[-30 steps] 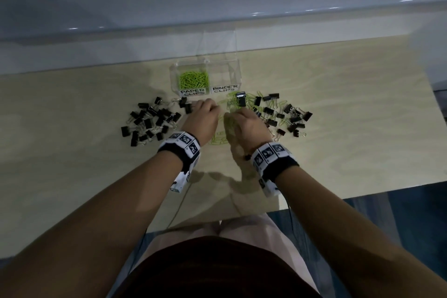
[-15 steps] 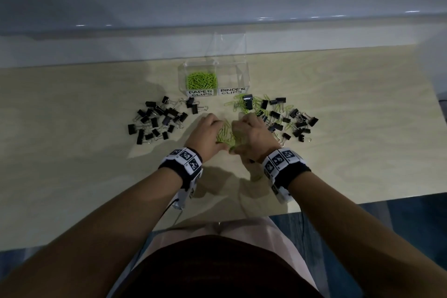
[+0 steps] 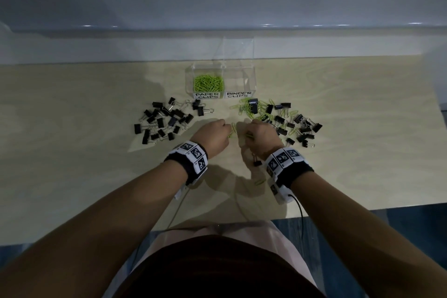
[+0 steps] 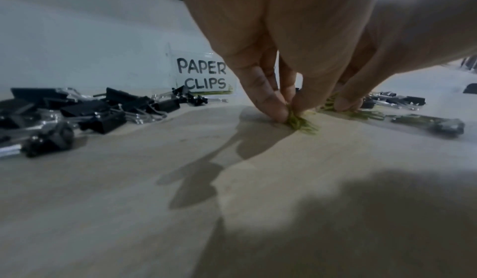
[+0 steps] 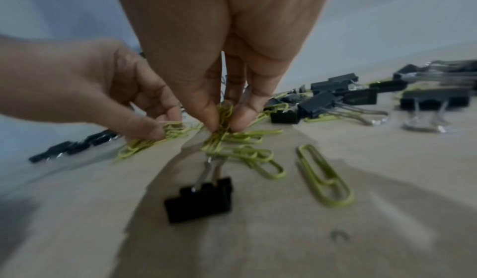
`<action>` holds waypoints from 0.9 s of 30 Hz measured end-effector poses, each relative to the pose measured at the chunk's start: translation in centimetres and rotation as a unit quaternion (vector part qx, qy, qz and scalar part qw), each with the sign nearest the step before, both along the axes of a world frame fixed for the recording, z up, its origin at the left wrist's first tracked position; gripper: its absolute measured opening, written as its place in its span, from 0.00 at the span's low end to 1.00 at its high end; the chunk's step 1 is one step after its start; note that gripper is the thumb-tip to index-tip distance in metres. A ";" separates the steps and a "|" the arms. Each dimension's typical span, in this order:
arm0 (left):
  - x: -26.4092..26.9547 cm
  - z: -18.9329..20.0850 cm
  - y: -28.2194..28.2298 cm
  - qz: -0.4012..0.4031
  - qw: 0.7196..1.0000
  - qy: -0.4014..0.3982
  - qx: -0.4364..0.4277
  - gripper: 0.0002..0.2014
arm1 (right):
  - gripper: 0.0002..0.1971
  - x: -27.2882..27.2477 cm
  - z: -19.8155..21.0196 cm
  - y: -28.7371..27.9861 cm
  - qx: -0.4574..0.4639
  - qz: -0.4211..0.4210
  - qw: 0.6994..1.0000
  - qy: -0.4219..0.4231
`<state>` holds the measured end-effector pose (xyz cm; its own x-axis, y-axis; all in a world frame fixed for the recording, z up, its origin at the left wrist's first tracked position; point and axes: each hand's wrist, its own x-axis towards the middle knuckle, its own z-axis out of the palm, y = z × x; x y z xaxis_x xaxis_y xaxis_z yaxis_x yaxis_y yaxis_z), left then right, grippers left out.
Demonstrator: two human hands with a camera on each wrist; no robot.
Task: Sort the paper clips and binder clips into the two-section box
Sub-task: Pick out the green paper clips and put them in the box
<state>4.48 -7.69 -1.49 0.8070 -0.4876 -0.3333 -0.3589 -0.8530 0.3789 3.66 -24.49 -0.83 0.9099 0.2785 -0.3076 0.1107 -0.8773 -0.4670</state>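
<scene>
A clear two-section box (image 3: 189, 80) stands at the table's far side; its "PAPER CLIPS" half holds green paper clips (image 3: 208, 83), and the "BINDER CLIPS" half (image 3: 238, 80) looks bare. My left hand (image 3: 212, 136) (image 4: 286, 111) pinches a small bunch of green paper clips (image 4: 300, 123) on the table. Close beside it my right hand (image 3: 260, 139) (image 5: 223, 126) pinches another bunch of green clips (image 5: 222, 137). A black binder clip (image 5: 198, 199) and a single green paper clip (image 5: 324, 175) lie just behind the right hand.
Black binder clips (image 3: 164, 122) lie in a heap left of the hands. A mixed heap of binder clips and green paper clips (image 3: 278, 118) spreads to the right, reaching the box front. A pale wall ledge (image 3: 96, 43) runs behind the table. The table's near edge (image 3: 362, 210) is close to my body.
Both hands drew back from the mixed heap toward me, raking green paper clips along; they now stand slightly apart, each pinching a bunch.
</scene>
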 end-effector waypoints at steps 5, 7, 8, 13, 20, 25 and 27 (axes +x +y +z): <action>0.3 0.0 0.8 0.039 0.999 0.009 -0.031 0.08 | 0.04 1.6 1.1 -0.6 0.102 -0.165 0.980 0.036; 0.4 0.0 1.3 0.117 0.988 0.044 -0.095 0.05 | 0.04 3.3 2.4 0.2 0.155 -0.200 0.966 0.043; 0.5 0.2 1.5 0.159 0.977 0.064 -0.128 0.05 | 0.05 4.5 3.0 0.8 0.176 -0.206 0.962 0.041; 2.5 3.0 2.9 0.256 0.939 0.058 -0.223 0.04 | 0.07 10.7 4.9 5.4 0.200 -0.152 0.968 -0.018; 8.8 5.8 4.4 0.311 0.919 -0.068 -0.231 0.05 | 0.09 10.8 4.5 5.9 0.112 -0.071 0.988 -0.076; 10.7 5.4 3.2 0.230 0.959 -0.090 -0.138 0.07 | 0.13 4.8 3.0 1.6 0.075 -0.015 0.995 -0.058; 10.7 4.8 3.0 0.198 0.971 -0.087 -0.101 0.07 | 0.15 2.4 2.3 1.1 0.048 0.078 0.995 -0.029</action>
